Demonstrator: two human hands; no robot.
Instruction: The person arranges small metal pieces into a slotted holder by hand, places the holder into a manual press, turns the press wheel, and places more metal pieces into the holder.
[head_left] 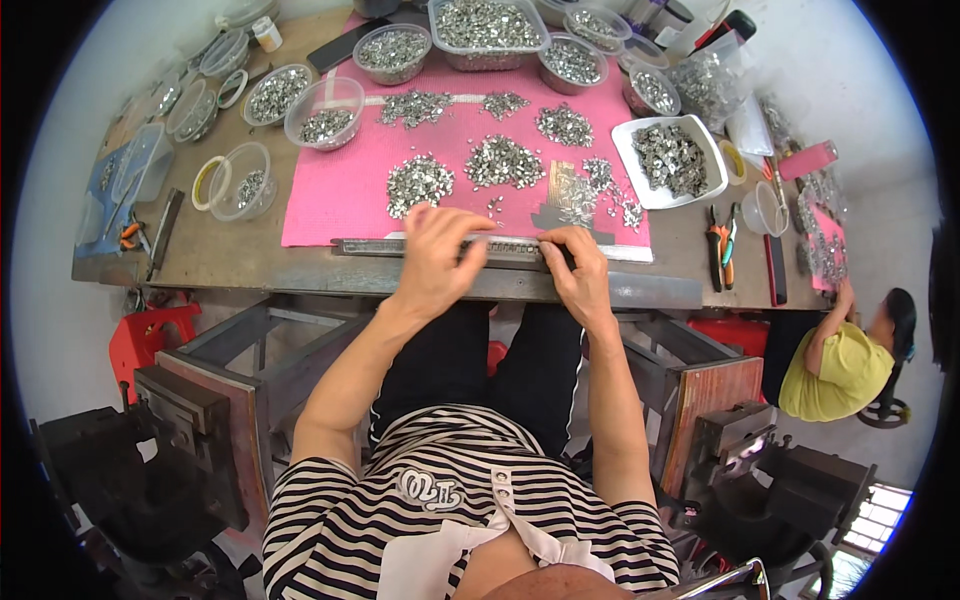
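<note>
A long narrow metal bar [375, 247] lies along the front edge of a pink mat [325, 205], with a row of small metal pieces [512, 249] set in its middle. My left hand [435, 262] is over the bar, its fingers apart and the thumb away from them; I see nothing in it. Bent at the bar's right part, my right hand [580, 275] has its thumb and forefinger gripping there. Just beyond the hands lie piles of small shiny metal pieces, among them a left pile [419, 184] and a middle pile [504, 162].
Plastic tubs of metal pieces stand around the mat, including a large tub [488, 28] and a white square dish [672, 158]. Pliers [716, 248] lie at right, a dark flat bar [165, 232] at left. A co-worker in a yellow top [838, 372] sits far right.
</note>
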